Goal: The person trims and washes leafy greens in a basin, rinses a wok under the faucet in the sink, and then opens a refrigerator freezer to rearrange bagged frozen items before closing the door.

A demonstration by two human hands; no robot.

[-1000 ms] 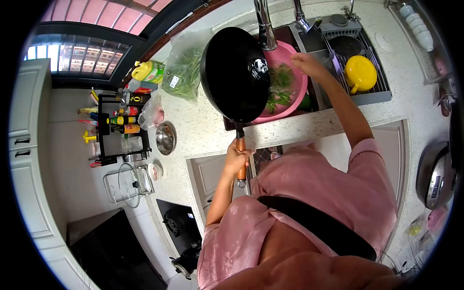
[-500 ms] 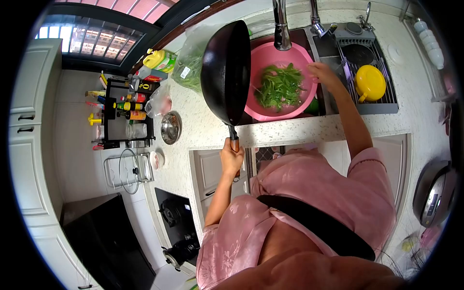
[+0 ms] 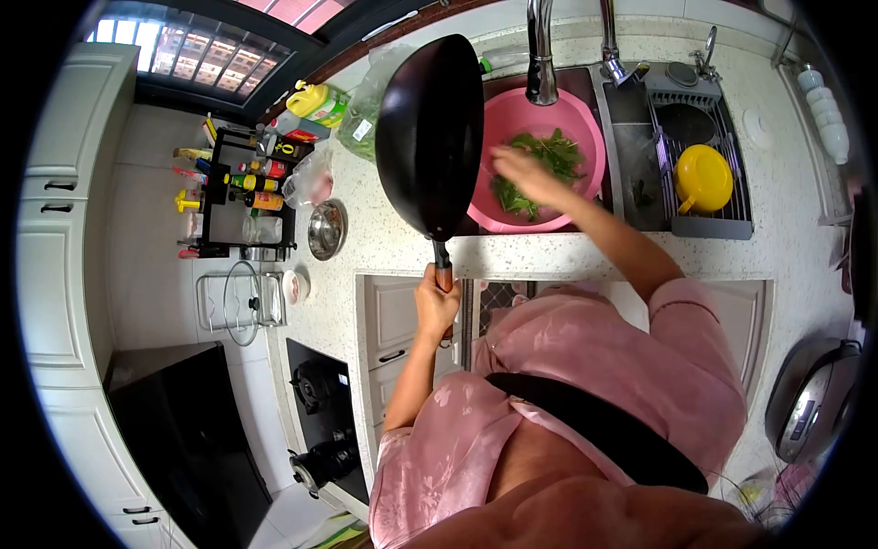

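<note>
A black wok (image 3: 425, 137) is held up over the counter beside the sink, tilted on its side. My left hand (image 3: 436, 306) is wrapped round its wooden handle. A pink basin (image 3: 593, 151) stands in the sink with leafy greens (image 3: 549, 156) in it. Above the basin's left part, my right hand (image 3: 529, 176) reaches toward the wok's rim, its fingers stretched out and slightly blurred. I see nothing in that hand. The faucet (image 3: 541, 69) hangs over the basin's back edge.
A yellow colander (image 3: 702, 178) sits on the drying rack at right. Left of the wok are a plastic bag of greens (image 3: 364, 119), a steel bowl (image 3: 326, 229) and a bottle rack (image 3: 215, 197). The gas stove (image 3: 320, 412) lies nearer at left.
My right hand has left the basin's right rim and crossed leftward over the greens toward the wok. The wok stays in my left hand, turned slightly so more of its inside shows.
</note>
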